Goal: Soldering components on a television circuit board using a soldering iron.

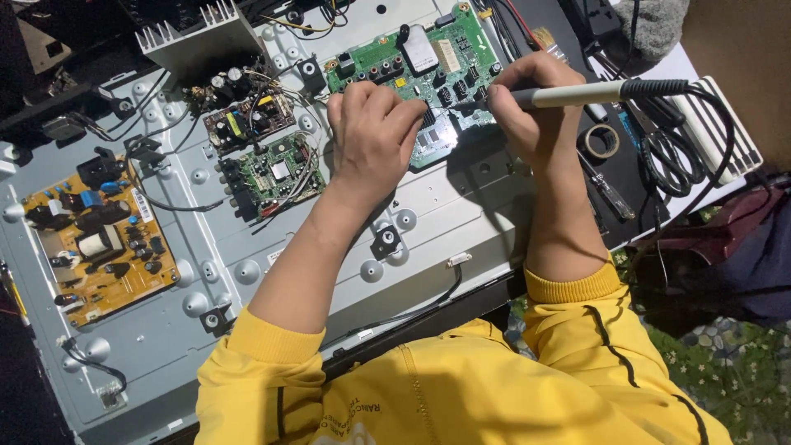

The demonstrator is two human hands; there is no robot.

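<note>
Both forearms reach away from the body toward the far side, bare from wrist to the pushed-up yellow sleeves. Left hand (pixel 372 136) sits palm down, fingers curled under, knuckles up, fingertips pressed down at the far edge of the hand. Right hand (pixel 535 107) lies just right of it, fingers closed in a pen-style pinch, wrist bent slightly left. Hands near each other, not touching.

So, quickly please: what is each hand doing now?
Left hand: curled closed, resting on the green circuit board; holding anything cannot be told.
Right hand: closed on the soldering iron.
</note>
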